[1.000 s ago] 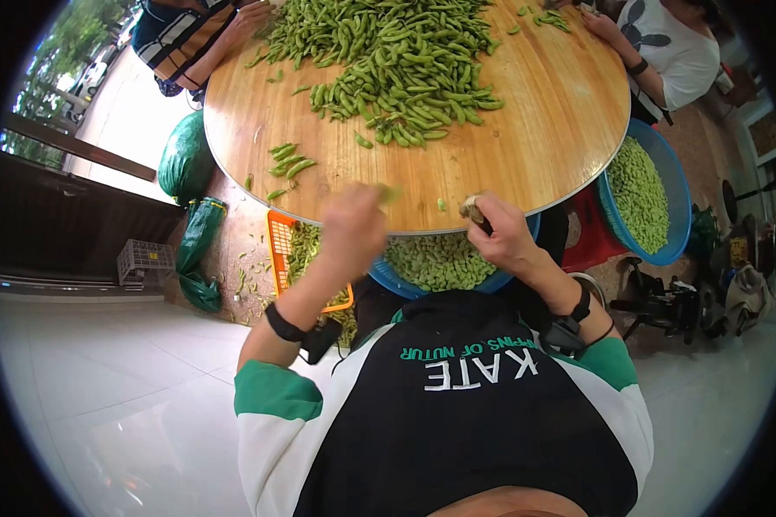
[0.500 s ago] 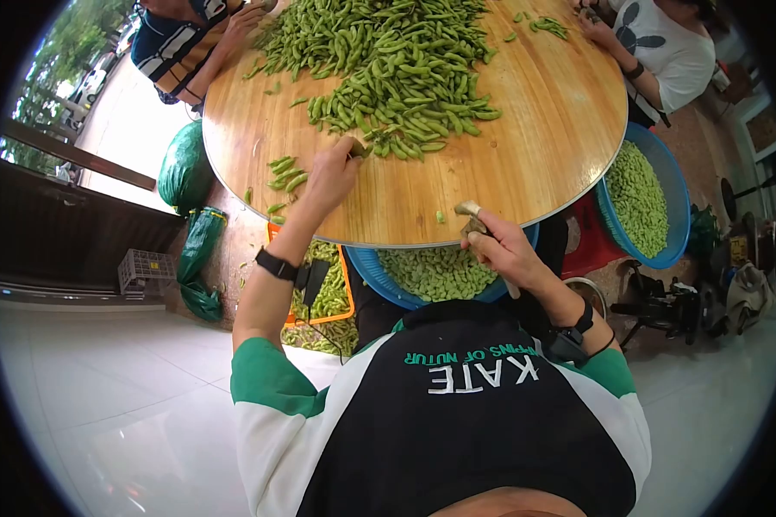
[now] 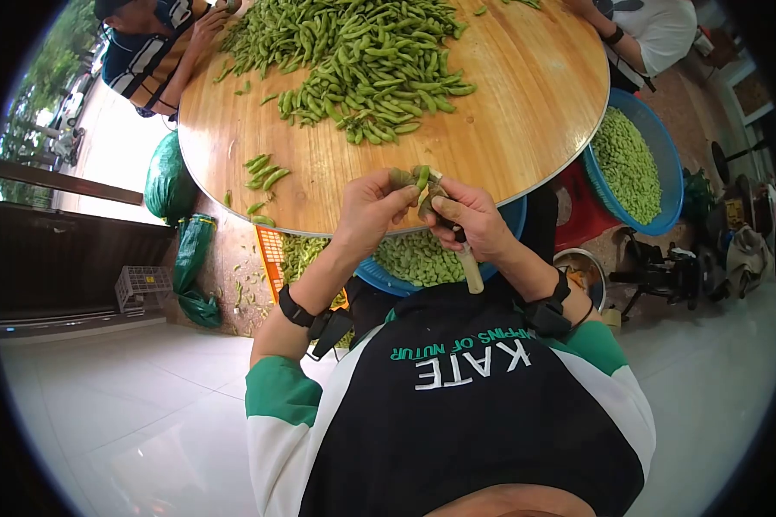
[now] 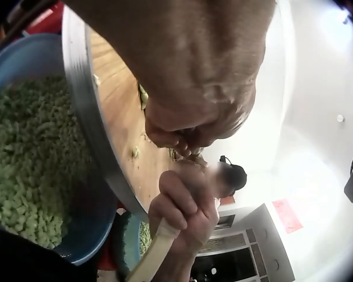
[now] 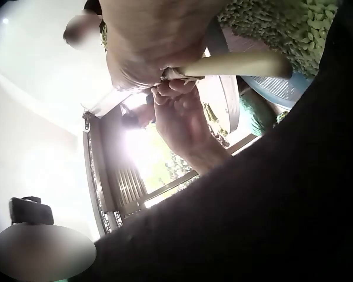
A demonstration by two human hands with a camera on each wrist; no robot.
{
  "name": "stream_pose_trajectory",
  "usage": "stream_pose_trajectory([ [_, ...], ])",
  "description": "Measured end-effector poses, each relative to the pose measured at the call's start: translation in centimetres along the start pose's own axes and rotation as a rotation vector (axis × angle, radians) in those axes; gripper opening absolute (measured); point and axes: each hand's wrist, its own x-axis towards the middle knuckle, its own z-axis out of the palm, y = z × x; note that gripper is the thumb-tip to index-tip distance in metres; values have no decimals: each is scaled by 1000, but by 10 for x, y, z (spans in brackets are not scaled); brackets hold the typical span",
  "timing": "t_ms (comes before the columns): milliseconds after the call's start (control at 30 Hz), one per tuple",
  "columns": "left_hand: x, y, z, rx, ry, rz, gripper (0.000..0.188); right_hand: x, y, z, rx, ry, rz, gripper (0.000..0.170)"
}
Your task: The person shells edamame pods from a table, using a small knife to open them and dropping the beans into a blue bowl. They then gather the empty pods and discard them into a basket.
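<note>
My left hand [image 3: 372, 208] pinches a green bean pod [image 3: 422, 177] between thumb and fingers, over the table's near edge. Right against it, my right hand [image 3: 467, 215] grips a tool by its pale handle [image 3: 472, 271], which sticks out below the palm toward my body. The tool's working end is hidden among the fingers. Dark coverings show on some fingertips of both hands. In the left wrist view, the pale handle [image 4: 155, 252] slants down from the right fist. Under the hands sits a blue basin [image 3: 379, 274] of shelled green beans [image 3: 418, 258].
A big heap of pods [image 3: 362, 69] covers the far part of the round wooden table [image 3: 526, 112]; a few pods [image 3: 263, 172] lie at left. An orange basket [image 3: 272, 258] of husks stands by my left. Another blue basin [image 3: 677, 185] of beans is at right. Two people sit opposite.
My left hand reached out to the pod heap, then came back to the right hand with a pod. The right hand, still holding the tool, has moved slightly left to meet it.
</note>
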Motion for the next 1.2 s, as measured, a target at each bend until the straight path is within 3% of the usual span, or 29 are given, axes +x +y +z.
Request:
stream_pose_trajectory([
  [67, 0, -3, 1, 24, -2, 13, 9, -1, -2, 2, 47, 11, 2, 16],
  [233, -5, -1, 7, 230, 22, 88, 9, -4, -4, 4, 29, 55, -4, 14],
  [367, -2, -6, 1, 183, -18, 118, 7, -4, -5, 4, 9, 81, -11, 14],
  [433, 4, -9, -3, -134, -139, 15, 5, -5, -5, -2, 118, 35, 21, 17],
  [533, 3, -6, -1, -368, -252, -91, 4, -6, -3, -10, 291, -49, 66, 24],
  [767, 0, 0, 5, -563, -334, -222, 7, -9, 1, -12, 521, -222, 101, 31],
  [800, 2, -6, 2, -549, -318, -258, 7, -10, 2, -13, 519, -221, 105, 31],
  [867, 4, -18, -3, -536, -298, -293, 8, -12, 3, -13, 199, 17, 91, 31],
  [933, 6, -18, -3, -220, -145, -202, 9, -13, 5, -6, 192, 61, 88, 29],
  [967, 4, -20, 2, -221, -145, -201, 9, -13, 5, -3, 179, 109, 89, 27],
  [1033, -5, -16, 23, 498, 139, 451, 11, -10, 6, -4, 317, 117, 110, 24],
  [1067, -6, -16, 21, 497, 141, 451, 11, -7, 6, -4, 457, 122, 121, 22],
  [1133, -5, -15, 14, 1069, 168, 845, 15, -6, 4, -1, 478, 98, 128, 20],
  [1200, -3, -15, 10, 1062, 141, 863, 14, -8, 6, 0, 501, 77, 141, 19],
])
